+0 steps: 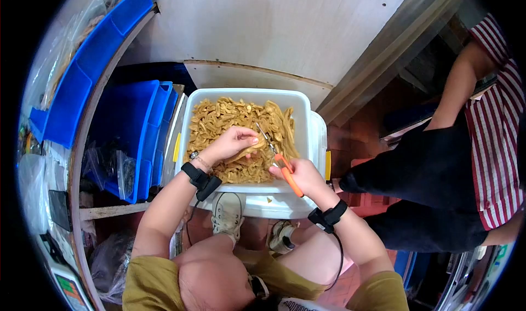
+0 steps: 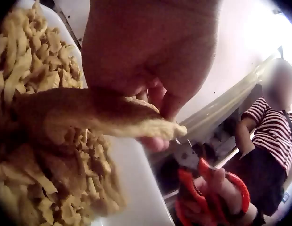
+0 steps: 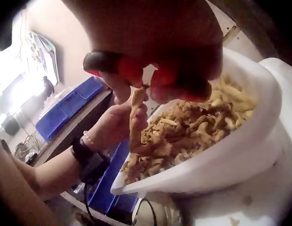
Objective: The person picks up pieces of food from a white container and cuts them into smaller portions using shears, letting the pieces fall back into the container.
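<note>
My left hand point(image 1: 236, 142) pinches a long, flat yellow-brown strip point(image 2: 101, 115) above a white tub point(image 1: 192, 104). The tub holds a heap of similar cut pieces point(image 1: 219, 119), with longer strips point(image 1: 287, 130) along its right side. My right hand point(image 1: 304, 175) grips scissors point(image 1: 286, 171) by their orange-red handles, the metal blades pointing up and left toward the strip's end. In the right wrist view the strip point(image 3: 135, 120) hangs down from the left fingers, its top right by the scissors. My right fingers are partly hidden behind the handles.
The tub stands on another white container point(image 1: 268, 206). Blue bins point(image 1: 131, 141) are on the left, below a shelf with a blue tray point(image 1: 82, 86). A white panel point(image 1: 263, 26) rises behind. A person in a striped shirt point(image 1: 496, 146) stands at the right.
</note>
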`<state>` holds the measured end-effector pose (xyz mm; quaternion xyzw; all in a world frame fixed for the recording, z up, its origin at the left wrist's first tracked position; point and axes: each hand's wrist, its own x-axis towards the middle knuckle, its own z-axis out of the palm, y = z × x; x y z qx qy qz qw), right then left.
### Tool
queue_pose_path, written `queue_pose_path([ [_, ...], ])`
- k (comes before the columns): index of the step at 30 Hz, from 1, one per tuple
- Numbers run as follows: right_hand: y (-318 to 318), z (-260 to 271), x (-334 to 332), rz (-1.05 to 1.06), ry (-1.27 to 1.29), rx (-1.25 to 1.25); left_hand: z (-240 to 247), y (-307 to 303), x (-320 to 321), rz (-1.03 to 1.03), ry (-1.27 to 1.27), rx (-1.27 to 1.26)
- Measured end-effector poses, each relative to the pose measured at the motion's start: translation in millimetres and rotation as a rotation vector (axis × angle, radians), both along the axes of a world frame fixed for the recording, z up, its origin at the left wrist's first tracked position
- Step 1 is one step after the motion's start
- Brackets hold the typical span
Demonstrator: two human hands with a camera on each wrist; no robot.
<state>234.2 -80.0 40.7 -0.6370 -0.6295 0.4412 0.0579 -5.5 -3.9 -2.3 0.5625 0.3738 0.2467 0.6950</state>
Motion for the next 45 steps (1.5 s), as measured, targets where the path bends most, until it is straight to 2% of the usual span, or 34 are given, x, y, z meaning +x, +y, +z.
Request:
queue_pose_path([
  [2,0.0,0.2,3.0,-0.003,-0.057,0.095,-2.2,0.2,-0.1,0.017,-0.024,-0.010],
  [4,-2.7,16.5,5.9,0.013,-0.093,0.138,-3.2,0.2,0.1,0.186,-0.100,-0.089],
  [7,-5.3,18.9,11.5,0.054,-0.139,0.222,-0.7,0.9,1.2,0.284,-0.219,-0.055],
  [11,-9.3,14.7,10.9,0.088,-0.186,0.225,2.4,-0.9,5.2,0.298,-0.210,-0.008],
  [13,-8.9,17.3,8.1,0.095,-0.212,0.221,4.1,-4.5,7.7,0.286,-0.103,0.008],
  [20,-2.8,20.7,3.2,0.132,-0.251,0.231,-7.8,-10.8,21.1,0.290,-0.030,0.129],
  [21,-1.7,21.0,2.4,0.132,-0.250,0.229,-22.7,-8.1,21.0,0.289,-0.029,0.128],
  [23,1.1,23.7,0.9,0.152,-0.289,0.170,-59.9,-1.0,19.6,0.353,0.100,0.351],
  [27,4.1,24.6,0.1,0.198,-0.335,0.158,-1.3,-15.9,27.7,0.342,0.109,0.269],
  [29,4.5,16.3,0.0,0.152,-0.259,0.077,9.7,-17.4,26.0,0.303,0.217,0.364],
  [30,4.7,12.3,-0.8,0.153,-0.257,0.076,8.2,-16.4,25.5,0.304,0.218,0.363],
  [32,5.0,6.7,-2.8,0.116,-0.169,0.102,0.2,-12.4,23.1,0.292,0.127,0.175],
  [35,5.3,7.8,-2.4,0.109,-0.181,0.129,-27.4,-1.2,11.1,0.317,0.126,0.270],
  [37,5.1,8.7,1.1,0.120,-0.186,0.164,-17.2,-0.1,11.7,0.326,0.099,0.244],
  [39,4.9,15.3,5.0,0.133,-0.189,0.200,0.7,-4.9,10.6,0.240,0.016,0.050],
  [40,4.5,25.8,5.5,0.173,-0.236,0.217,-9.7,-2.2,7.7,0.242,0.018,0.049],
  [41,4.0,31.1,5.1,0.210,-0.283,0.232,-29.1,3.1,3.6,0.227,0.093,0.166],
  [42,3.7,30.5,4.7,0.210,-0.281,0.230,-28.3,3.4,4.0,0.208,0.169,0.282],
  [45,3.1,26.7,6.0,0.231,-0.320,0.173,-21.7,-5.2,9.6,0.094,0.223,0.265],
])
